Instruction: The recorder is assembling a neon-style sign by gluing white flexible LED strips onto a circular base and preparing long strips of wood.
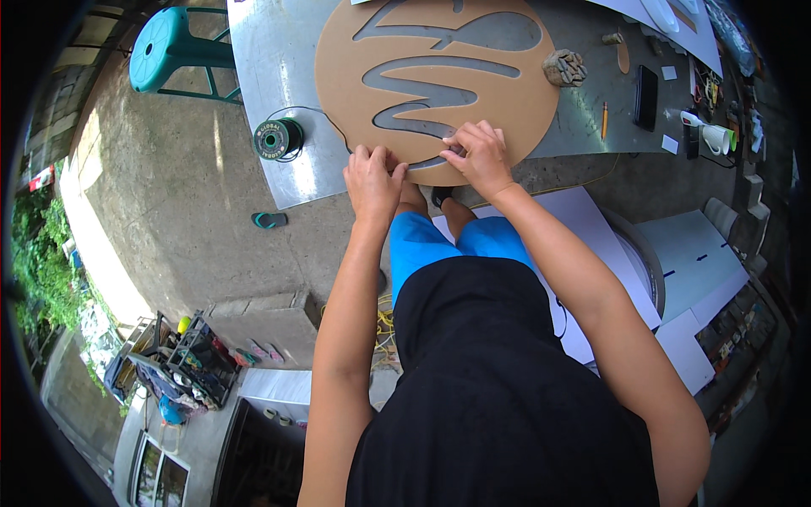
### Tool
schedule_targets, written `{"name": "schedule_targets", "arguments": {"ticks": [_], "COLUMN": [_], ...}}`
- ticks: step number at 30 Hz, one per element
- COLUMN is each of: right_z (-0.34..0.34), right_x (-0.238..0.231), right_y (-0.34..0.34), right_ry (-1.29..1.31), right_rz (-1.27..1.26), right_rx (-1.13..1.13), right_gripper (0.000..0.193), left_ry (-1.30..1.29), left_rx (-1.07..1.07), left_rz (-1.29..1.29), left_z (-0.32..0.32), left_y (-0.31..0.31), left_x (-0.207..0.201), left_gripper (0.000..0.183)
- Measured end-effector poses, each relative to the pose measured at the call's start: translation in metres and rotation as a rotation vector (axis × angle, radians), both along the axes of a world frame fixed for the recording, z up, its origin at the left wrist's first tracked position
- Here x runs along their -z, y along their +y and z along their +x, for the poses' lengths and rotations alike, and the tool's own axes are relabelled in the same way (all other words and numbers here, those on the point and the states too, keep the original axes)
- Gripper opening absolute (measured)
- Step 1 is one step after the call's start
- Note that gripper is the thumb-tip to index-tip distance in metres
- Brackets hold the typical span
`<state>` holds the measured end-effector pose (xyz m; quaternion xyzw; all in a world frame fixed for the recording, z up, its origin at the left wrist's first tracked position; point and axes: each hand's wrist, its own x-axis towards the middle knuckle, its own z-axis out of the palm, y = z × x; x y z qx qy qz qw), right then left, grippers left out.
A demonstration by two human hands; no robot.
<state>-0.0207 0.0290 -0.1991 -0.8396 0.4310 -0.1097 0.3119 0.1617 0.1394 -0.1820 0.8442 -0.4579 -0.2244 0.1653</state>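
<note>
A round brown board [515, 106] with curved shapes cut through it lies on the metal-topped table. At its near edge my left hand [373, 184] is closed in a pinch on a thin black cord [334, 125]. That cord runs over the board's left rim from a dark green and black spool [291, 135] standing on the table. To the right, my right hand [481, 156] pinches thumb and fingers together over the lowest curved cut-out. Whatever lies between its fingertips is too small to make out.
On the board's right rim sits a bundle of short, pale rod-like pieces [564, 68]. Further right on the table [583, 110] are a pencil [604, 121], a black phone [645, 97] and a white cup [716, 139]. A green stool [160, 51] stands left of the table; white sheets [557, 228] lie below right.
</note>
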Motion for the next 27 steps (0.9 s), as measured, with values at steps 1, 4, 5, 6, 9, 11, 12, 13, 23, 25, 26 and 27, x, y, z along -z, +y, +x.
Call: {"name": "schedule_targets", "arguments": {"ticks": [1, 4, 5, 6, 9, 11, 12, 13, 23, 25, 26, 27], "right_z": [0.000, -0.001, -0.001, 0.000, 0.000, -0.001, -0.001, -0.001, 0.017, 0.023, 0.026, 0.028], "right_x": [-0.001, 0.002, 0.001, 0.001, 0.002, 0.002, 0.002, 0.002, 0.003, 0.000, -0.001, -0.002], "right_y": [0.000, 0.000, 0.000, 0.000, 0.001, 0.001, 0.001, 0.001, 0.017, 0.021, 0.023, 0.025], "right_ry": [0.009, 0.010, 0.010, 0.008, 0.009, 0.009, 0.001, -0.007, 0.086, 0.140, 0.140, 0.171], "right_rz": [0.004, -0.013, -0.012, -0.011, -0.011, -0.014, -0.028, -0.042, -0.106, -0.078, -0.079, -0.064], "right_rx": [0.000, -0.005, -0.004, -0.004, -0.005, -0.006, -0.009, -0.012, 0.043, 0.092, 0.090, 0.109], "right_gripper": [0.016, 0.016, 0.016, 0.016, 0.016, 0.016, 0.016, 0.016, 0.036, 0.044, 0.044, 0.046], "left_ry": [-0.005, -0.041, -0.075, -0.075, -0.083, -0.103, -0.105, -0.105, -0.064, -0.058, -0.053, -0.051], "left_rx": [-0.001, 0.020, 0.037, 0.038, 0.055, 0.074, 0.075, 0.070, 0.032, 0.032, 0.034, 0.032], "left_rz": [0.028, 0.061, 0.069, 0.070, 0.066, 0.064, 0.064, 0.068, 0.094, 0.101, 0.107, 0.107], "left_z": [-0.001, -0.001, 0.000, 0.000, 0.001, 0.000, 0.000, 0.000, -0.001, -0.001, -0.001, 0.000], "left_y": [0.000, -0.002, -0.001, -0.001, -0.001, 0.000, 0.000, -0.001, -0.003, -0.003, -0.003, -0.003], "left_x": [-0.001, -0.005, -0.006, -0.005, -0.004, -0.005, -0.005, -0.005, 0.001, -0.001, -0.001, -0.001], "left_gripper": [0.025, 0.023, 0.023, 0.023, 0.023, 0.023, 0.023, 0.023, 0.021, 0.021, 0.021, 0.021]}}
